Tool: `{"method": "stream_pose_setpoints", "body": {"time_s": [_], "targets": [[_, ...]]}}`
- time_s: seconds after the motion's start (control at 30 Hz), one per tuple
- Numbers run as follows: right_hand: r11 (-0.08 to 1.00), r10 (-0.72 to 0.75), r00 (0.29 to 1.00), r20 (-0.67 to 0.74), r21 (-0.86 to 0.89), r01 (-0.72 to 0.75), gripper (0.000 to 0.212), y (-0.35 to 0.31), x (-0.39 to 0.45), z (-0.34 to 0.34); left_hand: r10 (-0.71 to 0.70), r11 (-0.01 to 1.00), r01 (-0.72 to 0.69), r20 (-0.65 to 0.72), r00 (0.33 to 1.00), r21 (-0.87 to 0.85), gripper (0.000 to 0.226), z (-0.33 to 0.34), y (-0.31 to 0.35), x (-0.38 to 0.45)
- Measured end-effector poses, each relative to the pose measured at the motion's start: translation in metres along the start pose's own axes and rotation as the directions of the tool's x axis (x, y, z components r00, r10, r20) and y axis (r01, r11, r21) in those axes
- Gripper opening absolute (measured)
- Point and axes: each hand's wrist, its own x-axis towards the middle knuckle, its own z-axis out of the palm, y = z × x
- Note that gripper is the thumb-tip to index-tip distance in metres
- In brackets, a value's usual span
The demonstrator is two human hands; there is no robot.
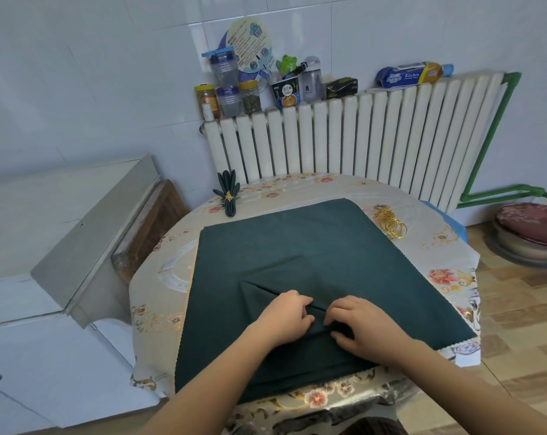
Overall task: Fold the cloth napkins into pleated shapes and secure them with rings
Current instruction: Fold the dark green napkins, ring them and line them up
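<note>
A dark green cloth napkin [297, 246] lies spread flat on the round table, with a raised fold near its front middle. My left hand [286, 318] pinches that fold from the left, fingers curled on the cloth. My right hand [364, 324] pinches the same fold from the right, close beside the left. A pile of gold rings [389, 222] sits on the table just off the napkin's far right corner. A finished pleated green napkin [229, 196] with a gold ring round it lies at the table's far left edge.
The table wears a floral plastic cover [159, 318]. A white radiator [360, 136] stands behind it, with jars, bottles and a kitchen roll on top. A white cabinet [46, 246] is at the left. A cushioned stool [529, 233] stands on the right.
</note>
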Motion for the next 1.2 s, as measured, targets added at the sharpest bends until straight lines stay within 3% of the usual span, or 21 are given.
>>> {"method": "stream_pose_setpoints", "body": {"time_s": [0.13,0.27,0.43,0.57,0.67,0.8,0.97,1.07,1.2], "targets": [[0.999,0.044,0.993,-0.111,-0.001,-0.045,0.008,-0.002,0.000,0.007,0.053,0.991,-0.048,0.040,0.998,-0.121,0.057,-0.011,-0.004,-0.016],[0.996,0.076,0.972,-0.222,-0.018,-0.082,0.008,-0.009,0.002,0.011,0.127,0.992,-0.128,0.047,0.991,0.003,0.038,-0.016,-0.026,-0.031],[0.986,0.168,0.970,-0.178,0.051,-0.161,0.010,-0.011,0.004,0.011,0.120,0.993,-0.121,0.049,0.992,0.015,0.025,-0.030,-0.047,-0.042],[0.967,0.247,0.955,-0.164,0.104,-0.233,0.011,-0.016,0.009,0.011,-0.023,0.975,0.026,0.017,1.000,-0.223,0.015,-0.036,-0.065,-0.041],[0.949,0.304,0.939,-0.160,0.133,-0.285,0.009,-0.019,0.011,0.012,-0.147,0.949,0.108,-0.112,0.983,-0.297,0.036,-0.027,-0.069,-0.033],[0.930,0.349,0.919,-0.181,0.188,-0.316,0.010,-0.019,0.013,0.014,-0.269,0.947,0.209,-0.246,0.931,-0.244,0.042,-0.016,-0.058,-0.022],[0.924,0.364,0.905,-0.220,0.206,-0.322,0.007,-0.023,0.013,0.017,-0.381,0.924,0.350,-0.283,0.880,-0.157,0.030,-0.005,-0.045,-0.015],[0.926,0.363,0.897,-0.253,0.204,-0.318,0.011,-0.022,0.011,0.023,-0.411,0.901,0.433,-0.307,0.859,0.007,0.031,-0.002,-0.043,-0.013],[0.908,0.396,0.878,-0.268,0.256,-0.331,0.012,-0.020,0.014,0.027,-0.544,0.838,0.509,-0.244,0.803,-0.195,0.035,-0.003,-0.059,-0.013]]}}
